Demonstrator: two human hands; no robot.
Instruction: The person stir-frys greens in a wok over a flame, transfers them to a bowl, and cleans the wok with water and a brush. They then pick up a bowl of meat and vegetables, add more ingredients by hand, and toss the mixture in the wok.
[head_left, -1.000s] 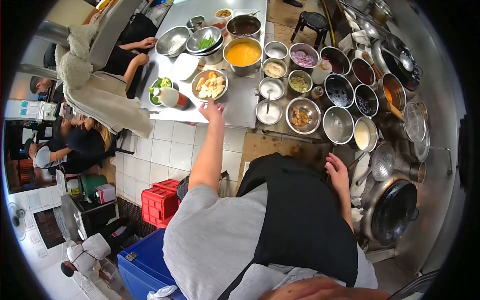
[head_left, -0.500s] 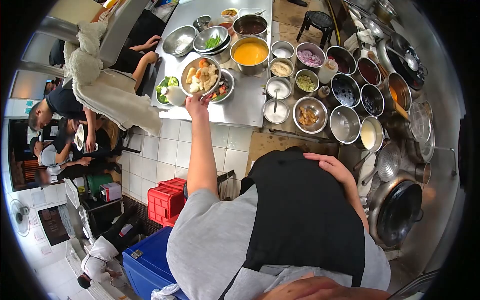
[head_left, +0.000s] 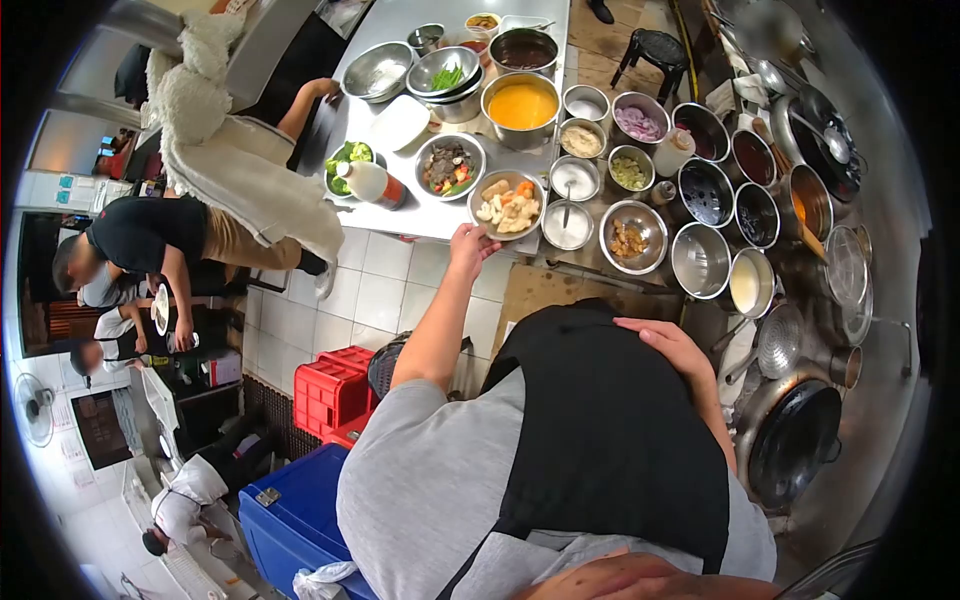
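Observation:
My left hand point(head_left: 474, 247) grips the near rim of a metal bowl point(head_left: 530, 225) holding pale chunks and orange pieces. The bowl is at the front right corner of the steel table point(head_left: 420, 222). Left of it is another metal bowl point(head_left: 422, 180) with dark pieces and red and green vegetables. A squeeze bottle point(head_left: 372, 185) lies tilted beside the broccoli point(head_left: 350, 157). My right hand point(head_left: 665, 345) lies on the black apron point(head_left: 610, 430), fingers stretched out, holding nothing.
A pot of orange liquid point(head_left: 521, 103) stands behind the held bowl. To the right are several metal containers, including chopped onions point(head_left: 638, 122) and a bowl of brown pieces point(head_left: 632, 238). A wok point(head_left: 797, 445) sits at far right. Other people point(head_left: 150, 235) work at left.
My left hand has moved the bowl right, toward the table's corner. A white plate and the bowl of mixed vegetables now show fully. The bottle now lies over.

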